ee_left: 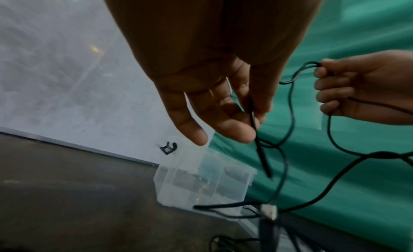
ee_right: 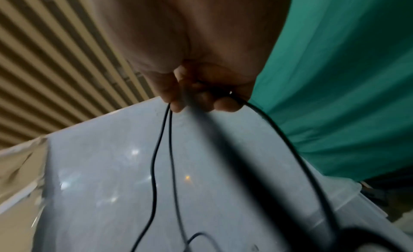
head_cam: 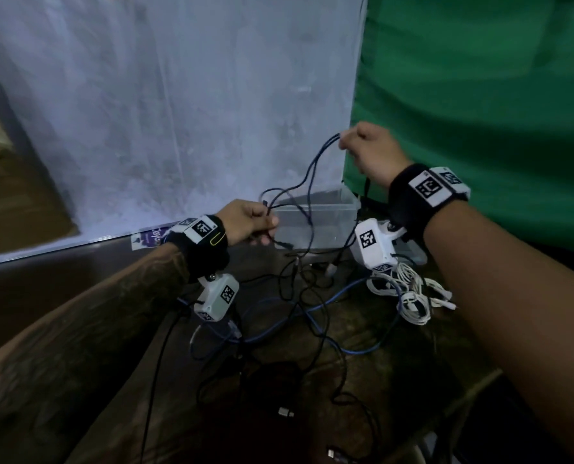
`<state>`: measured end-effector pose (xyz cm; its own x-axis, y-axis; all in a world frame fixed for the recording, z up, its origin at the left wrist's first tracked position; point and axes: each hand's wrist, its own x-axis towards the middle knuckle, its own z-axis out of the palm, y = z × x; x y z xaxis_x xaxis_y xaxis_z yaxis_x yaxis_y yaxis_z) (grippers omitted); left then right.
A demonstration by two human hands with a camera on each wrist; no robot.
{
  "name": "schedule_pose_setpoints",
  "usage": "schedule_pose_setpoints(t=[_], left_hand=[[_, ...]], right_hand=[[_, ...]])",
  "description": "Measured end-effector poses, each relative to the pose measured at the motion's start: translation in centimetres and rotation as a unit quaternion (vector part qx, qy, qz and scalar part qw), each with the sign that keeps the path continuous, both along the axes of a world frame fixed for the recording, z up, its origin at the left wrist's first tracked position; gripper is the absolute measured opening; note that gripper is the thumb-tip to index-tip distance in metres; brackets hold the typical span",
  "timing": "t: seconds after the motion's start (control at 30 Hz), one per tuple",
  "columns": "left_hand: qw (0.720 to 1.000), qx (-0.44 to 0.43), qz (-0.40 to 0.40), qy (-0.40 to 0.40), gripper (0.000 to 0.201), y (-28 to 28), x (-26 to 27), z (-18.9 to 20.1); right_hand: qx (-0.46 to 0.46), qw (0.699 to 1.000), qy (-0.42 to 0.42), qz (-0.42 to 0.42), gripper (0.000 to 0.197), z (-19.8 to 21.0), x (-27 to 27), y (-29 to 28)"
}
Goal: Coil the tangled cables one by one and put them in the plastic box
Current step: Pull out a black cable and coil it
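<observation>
**Lifting one dark cable out of the tangle**

We are pinching the dark cable (head_cam: 307,182) in our left hand (head_cam: 250,222), thumb and curled fingertips closed on a short stretch near its free end, which is hanging just below the fingers in the left wrist view. Our right hand (head_cam: 372,154) is raised higher, its fingers curled tight round a doubled loop of the same cable. Between the two hands the cable is sagging in front of the clear plastic box (head_cam: 342,202), which is standing at the far edge of the floor area, against the white sheet (head_cam: 165,105) and the green cloth (head_cam: 480,95). As far as we can see, no cable is lying inside it.

To do this step well, we judge that we should be feeding even loops into the right hand while the left guides the slack, and freeing the lower run from the pile before pulling, since a tug could tighten the knots.

Below our hands the pile is lying on the dark floor (head_cam: 78,296): a blue cable (head_cam: 312,309) and thin black cables (head_cam: 322,333) are crossing one another, and a bundle of white cables (head_cam: 409,293) is lying at the right, near the box. In the right wrist view a ribbed ceiling (ee_right: 55,52) is showing.
</observation>
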<state>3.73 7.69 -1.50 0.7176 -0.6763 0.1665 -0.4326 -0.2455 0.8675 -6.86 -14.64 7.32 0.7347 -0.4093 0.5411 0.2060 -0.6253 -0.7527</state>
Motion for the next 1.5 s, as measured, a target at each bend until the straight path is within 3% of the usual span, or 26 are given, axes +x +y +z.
schedule_pose_setpoints(t=[0.1, 0.2, 0.37, 0.43, 0.53, 0.57, 0.6, 0.67, 0.7, 0.77, 0.87, 0.93, 1.0, 1.07, 1.2, 1.3, 1.4, 1.5], left_hand=[[0.996, 0.012, 0.074, -0.053, 0.02, 1.0, 1.1, -0.2], [0.98, -0.03, 0.172, -0.096, 0.016, 1.6, 2.0, 0.5], [0.96, -0.209, 0.166, 0.088, 0.018, 2.1, 1.6, 2.4], [0.954, -0.203, 0.217, 0.037, 0.012, 2.0, 1.9, 2.3], [0.919, -0.165, 0.31, -0.181, 0.03, 1.3, 1.2, 1.4], [0.91, -0.177, 0.298, -0.228, 0.029, 0.9, 0.5, 1.2], [0.923, -0.189, 0.248, -0.225, 0.024, 0.6, -0.5, 1.1], [0.98, -0.141, 0.082, -0.113, 0.018, -0.4, -2.8, 0.8], [0.994, -0.091, -0.001, -0.063, 0.017, -0.8, -3.8, 0.2], [0.994, -0.015, -0.102, -0.025, 0.015, -1.5, -5.4, -1.2], [0.978, -0.031, -0.178, 0.104, 0.014, -1.5, -5.7, -2.4], [0.96, -0.101, -0.173, 0.195, 0.015, -1.1, -5.5, -1.8], [0.949, -0.171, -0.111, 0.239, 0.018, -0.4, -4.9, -0.6], [0.948, -0.217, -0.05, 0.227, 0.02, 0.7, -4.0, 0.5], [0.962, -0.224, 0.005, 0.155, 0.022, 2.7, -2.5, 2.5], [0.968, -0.207, -0.007, 0.138, 0.022, 3.2, -2.2, 3.6], [0.97, -0.204, -0.022, 0.127, 0.021, 3.0, -2.4, 4.2], [0.968, -0.213, -0.029, 0.132, 0.021, 2.9, -2.6, 4.4]], right_hand=[[0.034, 0.999, -0.002, 0.002, 0.025, 0.2, -0.9, -0.6], [0.091, 0.995, 0.005, 0.035, 0.023, 0.2, -1.2, -0.7], [0.173, 0.982, 0.025, 0.072, 0.022, 0.4, -1.3, -0.2], [0.213, 0.972, 0.031, 0.093, 0.021, 0.3, -1.1, 0.2], [0.264, 0.955, 0.026, 0.13, 0.017, 0.2, -0.6, 1.1], [0.273, 0.951, 0.022, 0.141, 0.017, 0.2, -0.4, 1.6], [0.28, 0.948, 0.019, 0.15, 0.016, 0.3, -0.3, 2.1], [0.293, 0.941, 0.013, 0.166, 0.015, 0.5, -0.1, 3.0], [0.301, 0.938, 0.009, 0.172, 0.015, 0.7, 0.0, 3.4], [0.308, 0.934, 0.003, 0.183, 0.014, 0.9, 0.1, 3.9], [0.29, 0.94, 0.007, 0.176, 0.012, 1.1, 0.4, 3.8], [0.258, 0.955, 0.021, 0.146, 0.01, 0.8, 0.5, 3.0], [0.171, 0.978, 0.062, 0.105, 0.007, 0.1, 0.5, 1.8], [0.044, 0.988, 0.134, 0.067, 0.009, -1.0, 0.3, 0.7], [-0.081, 0.954, 0.281, 0.064, 0.013, -3.5, -0.4, 0.1], [-0.176, 0.946, 0.271, 0.033, 0.027, -3.8, -0.5, 0.8], [-0.09, 0.972, 0.193, 0.104, 0.037, -3.4, -0.7, 3.3], [0.021, 0.958, 0.175, 0.225, 0.027, -3.6, -0.4, 5.7]])
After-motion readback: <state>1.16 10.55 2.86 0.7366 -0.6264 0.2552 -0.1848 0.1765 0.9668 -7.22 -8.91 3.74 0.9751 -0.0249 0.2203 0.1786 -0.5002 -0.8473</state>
